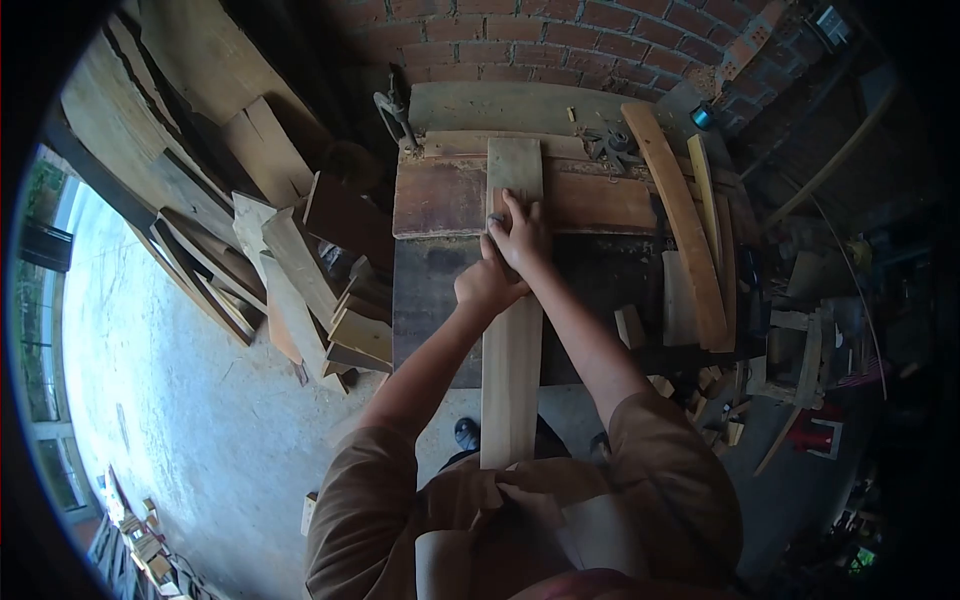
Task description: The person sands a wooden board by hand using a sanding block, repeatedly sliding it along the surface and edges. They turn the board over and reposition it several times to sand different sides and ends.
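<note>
A long pale wooden board (512,380) runs lengthwise from the bench toward my body, its near end at my waist. My left hand (487,285) is closed over the board's left edge, thumb pointing forward. Just ahead and to the right, my right hand (522,238) rests low over the board with bent fingers. A small dark object (496,218) shows by the right fingers; its kind is too small to tell. Whatever lies under both palms is hidden. Beneath the board is a wooden workbench (435,290) with a reddish-brown plank top at the far side.
Several curved wooden strips (680,220) lie on the bench's right side. A dark metal piece (615,148) sits behind them. Boards and offcuts (300,260) lean at the left. Wood scraps (715,400) cover the floor at right. A brick wall (520,40) stands behind.
</note>
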The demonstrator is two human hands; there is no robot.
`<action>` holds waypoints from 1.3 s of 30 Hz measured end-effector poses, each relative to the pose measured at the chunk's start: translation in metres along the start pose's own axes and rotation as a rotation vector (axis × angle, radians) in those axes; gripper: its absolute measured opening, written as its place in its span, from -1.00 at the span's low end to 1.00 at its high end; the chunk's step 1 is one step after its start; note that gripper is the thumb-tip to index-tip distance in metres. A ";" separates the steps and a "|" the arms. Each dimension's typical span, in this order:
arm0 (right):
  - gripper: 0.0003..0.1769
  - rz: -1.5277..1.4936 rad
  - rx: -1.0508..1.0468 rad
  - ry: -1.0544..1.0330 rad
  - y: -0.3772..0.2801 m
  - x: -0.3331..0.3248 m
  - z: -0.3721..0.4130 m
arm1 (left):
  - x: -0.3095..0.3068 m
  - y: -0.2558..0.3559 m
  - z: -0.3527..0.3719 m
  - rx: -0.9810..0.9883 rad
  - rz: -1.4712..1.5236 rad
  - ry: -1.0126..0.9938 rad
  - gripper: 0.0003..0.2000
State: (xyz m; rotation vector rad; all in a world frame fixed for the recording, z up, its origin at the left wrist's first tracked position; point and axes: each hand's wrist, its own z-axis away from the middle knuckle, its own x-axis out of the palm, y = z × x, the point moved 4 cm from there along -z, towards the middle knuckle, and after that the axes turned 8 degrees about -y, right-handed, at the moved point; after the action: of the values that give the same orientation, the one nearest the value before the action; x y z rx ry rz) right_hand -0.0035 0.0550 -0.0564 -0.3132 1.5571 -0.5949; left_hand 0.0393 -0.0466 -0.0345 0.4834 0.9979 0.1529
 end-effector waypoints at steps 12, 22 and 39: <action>-0.28 -0.014 -0.107 -0.025 -0.012 0.013 0.236 | 0.128 -0.049 0.187 0.012 0.103 -0.152 0.22; -0.37 -0.049 0.058 0.074 -0.010 -0.007 -0.064 | -0.032 -0.001 -0.064 0.034 -0.086 0.031 0.19; -0.30 -0.018 -0.035 -0.070 -0.013 0.013 0.171 | 0.083 -0.039 0.138 -0.006 -0.001 -0.068 0.15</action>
State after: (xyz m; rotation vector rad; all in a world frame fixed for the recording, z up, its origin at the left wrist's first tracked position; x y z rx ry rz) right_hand 0.1620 0.0066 -0.0582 -0.3715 1.5001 -0.5659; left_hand 0.1960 -0.0970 -0.0541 0.4799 0.9314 0.1374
